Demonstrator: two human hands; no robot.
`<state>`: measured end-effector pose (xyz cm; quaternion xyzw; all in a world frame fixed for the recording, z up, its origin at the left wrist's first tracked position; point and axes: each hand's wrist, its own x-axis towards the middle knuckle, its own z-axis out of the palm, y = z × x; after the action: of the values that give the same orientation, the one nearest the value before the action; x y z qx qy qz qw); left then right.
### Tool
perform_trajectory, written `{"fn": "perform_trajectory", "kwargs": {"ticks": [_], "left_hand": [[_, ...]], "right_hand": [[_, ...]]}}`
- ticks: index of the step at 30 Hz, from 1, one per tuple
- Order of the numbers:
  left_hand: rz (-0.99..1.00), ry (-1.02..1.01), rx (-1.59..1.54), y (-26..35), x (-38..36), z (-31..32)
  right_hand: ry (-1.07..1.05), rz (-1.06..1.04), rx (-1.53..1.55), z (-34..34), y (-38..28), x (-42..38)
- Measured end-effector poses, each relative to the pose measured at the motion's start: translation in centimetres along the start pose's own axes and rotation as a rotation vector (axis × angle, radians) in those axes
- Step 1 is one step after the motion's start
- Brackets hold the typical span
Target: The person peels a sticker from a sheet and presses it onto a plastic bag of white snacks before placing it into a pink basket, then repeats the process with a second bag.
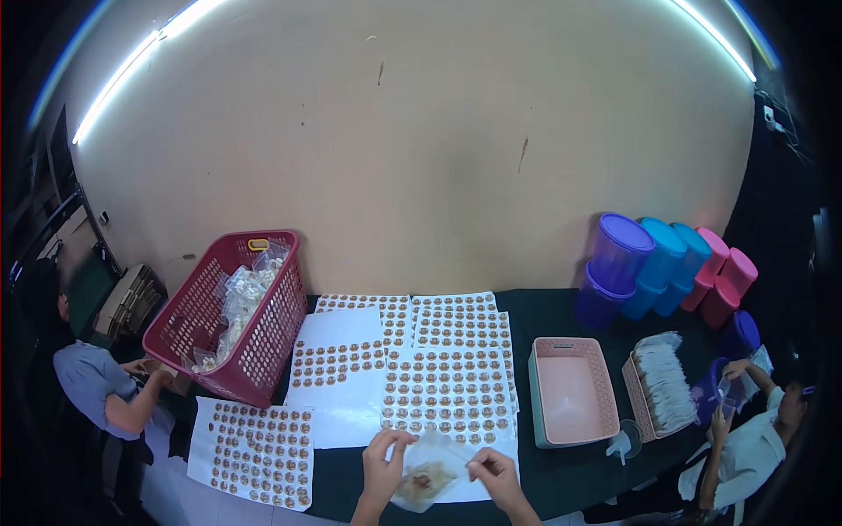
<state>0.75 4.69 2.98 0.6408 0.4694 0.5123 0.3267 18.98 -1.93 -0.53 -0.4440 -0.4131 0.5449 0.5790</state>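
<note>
A clear plastic pouch with pale, flaky contents hangs between my hands at the table's near edge. A round brown label shows on its front. My left hand is closed in a pinch at the pouch's upper left corner. At its upper right edge, the fingers of my right hand are also pinched on the plastic. Just beyond the pouch lies a white sheet of round stickers, with rows of brown labels. To its left is a partly used sticker sheet with blank white areas.
A red basket holding filled pouches stands at the left, above another sticker sheet. On the right are a pink bin, a basket of flat packets and stacked canisters. People work at both ends, left and right.
</note>
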Motion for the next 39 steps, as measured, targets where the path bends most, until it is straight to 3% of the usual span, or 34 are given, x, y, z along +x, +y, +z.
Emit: {"fn": "perform_trajectory", "kwargs": {"ticks": [2,4,6,8,10,11,12,14,15,16,18,19,20,22,25,30,34,36,39], "left_hand": [[-0.065,0.077,-0.008,-1.0,-0.9,0.6],[0.117,-0.011,0.080,0.1,-2.2,1.7],[0.134,-0.260,-0.008,1.0,-3.5,3.2],[0.136,-0.297,0.034,0.3,-4.5,3.9],[0.018,-0.311,-0.093,-0.8,-4.4,4.0],[0.052,-0.257,-0.084,-1.2,-4.1,3.7],[0.049,-0.248,-0.082,-1.4,-4.0,3.0],[-0.121,-0.322,-0.121,-1.6,-3.2,1.6],[-0.153,-0.288,-0.117,-0.6,-2.7,1.1],[-0.149,-0.275,-0.113,-0.7,-2.4,0.9],[-0.115,-0.237,-0.099,-1.1,-2.3,0.4],[-0.008,-0.128,-0.007,-1.3,-1.9,0.2],[-0.017,-0.118,-0.004,-1.8,-1.3,-0.3],[0.150,0.093,0.125,-2.7,0.1,-2.0],[0.103,0.205,0.114,-2.3,1.4,-4.6],[0.147,0.265,0.198,-3.1,2.2,-7.4],[0.155,0.260,0.272,-3.8,3.0,-9.6],[0.274,0.235,0.236,-4.4,3.7,-10.9],[0.248,0.241,0.200,-5.2,4.0,-12.3]], "right_hand": [[0.161,-0.014,0.047,-0.8,0.0,0.2],[0.219,0.009,0.059,-1.2,0.4,0.4],[0.216,0.024,0.046,0.0,0.9,0.2],[0.206,0.036,0.032,1.4,1.2,0.2],[0.175,0.012,-0.115,2.5,0.8,0.1],[0.159,-0.186,-0.527,2.6,0.2,0.2],[0.150,-0.186,-0.528,3.1,-0.8,0.3],[0.345,-0.478,-0.820,4.3,-2.8,0.9],[0.421,-0.490,-0.882,4.6,-3.2,1.5],[0.410,-0.500,-0.877,4.5,-3.4,1.8],[-0.003,-0.396,-1.063,4.2,-3.7,2.1],[0.044,-0.521,-1.081,4.9,-3.2,2.3],[0.029,-0.519,-1.079,5.8,-2.8,2.5],[-0.091,-0.477,-0.957,7.8,-2.2,2.7],[-0.157,-0.509,-0.863,10.1,-2.2,3.5],[-0.318,-0.458,-0.693,11.8,-1.5,4.4],[-0.348,-0.393,-0.595,13.7,-0.7,4.9],[-0.376,-0.393,-0.597,14.7,-0.9,5.1],[-0.389,-0.375,-0.602,16.0,-0.3,5.2]]}}
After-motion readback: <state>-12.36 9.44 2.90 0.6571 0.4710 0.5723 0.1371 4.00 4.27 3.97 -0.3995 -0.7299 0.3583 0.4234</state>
